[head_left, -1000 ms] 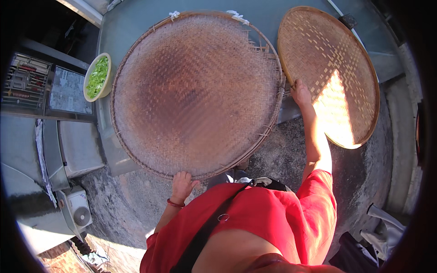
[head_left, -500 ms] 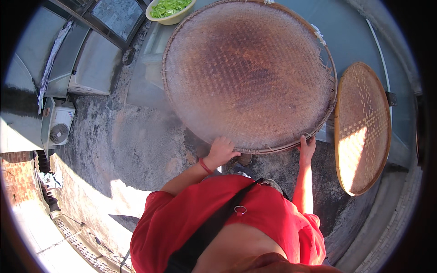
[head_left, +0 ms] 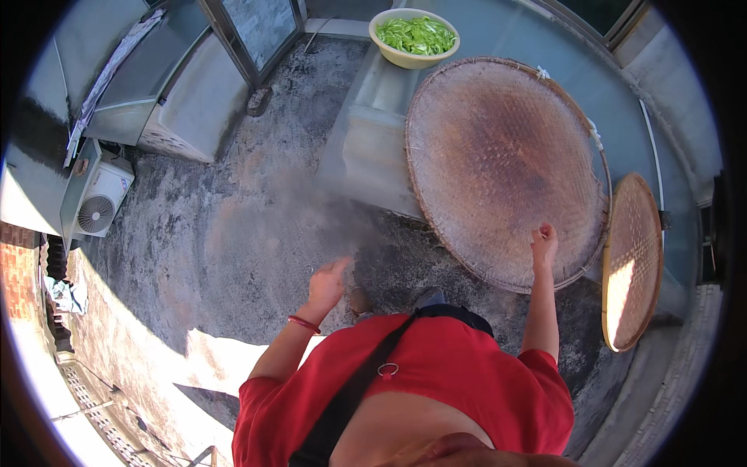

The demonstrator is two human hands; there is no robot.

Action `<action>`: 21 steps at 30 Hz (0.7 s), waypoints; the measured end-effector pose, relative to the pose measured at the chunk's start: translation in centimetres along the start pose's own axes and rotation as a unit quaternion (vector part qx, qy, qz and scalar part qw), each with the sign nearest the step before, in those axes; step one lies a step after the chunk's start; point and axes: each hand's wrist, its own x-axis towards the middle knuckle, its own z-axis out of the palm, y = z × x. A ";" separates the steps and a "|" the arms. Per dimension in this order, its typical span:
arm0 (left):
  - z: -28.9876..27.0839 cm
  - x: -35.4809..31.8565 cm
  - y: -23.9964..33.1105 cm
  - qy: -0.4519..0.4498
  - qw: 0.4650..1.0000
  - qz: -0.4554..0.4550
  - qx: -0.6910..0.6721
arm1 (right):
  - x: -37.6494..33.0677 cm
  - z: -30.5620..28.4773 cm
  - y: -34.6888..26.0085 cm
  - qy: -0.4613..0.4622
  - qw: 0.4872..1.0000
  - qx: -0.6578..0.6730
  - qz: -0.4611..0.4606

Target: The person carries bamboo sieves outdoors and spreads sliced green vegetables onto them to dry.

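A large round woven bamboo tray, browned in its middle, rests on a ledge in front of me and to the right. My right hand shows over its near right part, fingers curled in and nothing visible in them. It no longer grips the rim. Over the concrete floor, away from the tray, hangs my left hand with a red band on its wrist. Its fingers are loosely stretched out and it holds nothing. A cream basin heaped with sliced green vegetables stands beyond the tray's far left edge.
A smaller bamboo tray leans upright at the right, partly sunlit. The pale ledge runs beneath the large tray. At far left an air-conditioner unit stands by the wall. A metal-framed door is at the upper left.
Both hands have let go of the large tray's near rim. My left hand has moved left and down, and my view has swung left, so the tray and basin appear farther right.
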 end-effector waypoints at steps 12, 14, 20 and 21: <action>-5.5 16.2 -5.9 -0.153 0.791 -0.170 -0.568 | -5.3 23.1 -22.3 -0.371 0.912 0.176 0.006; -7.1 19.1 -6.6 -0.167 0.743 -0.186 -0.621 | -5.4 26.5 -23.7 -0.410 0.900 0.145 0.028; -9.8 31.6 -6.9 -0.226 0.598 -0.207 -0.740 | -7.6 29.7 -28.5 -0.464 0.879 0.110 -0.006; -9.8 34.4 -6.9 -0.240 0.584 -0.214 -0.745 | -7.5 30.0 -28.3 -0.457 0.883 0.111 -0.004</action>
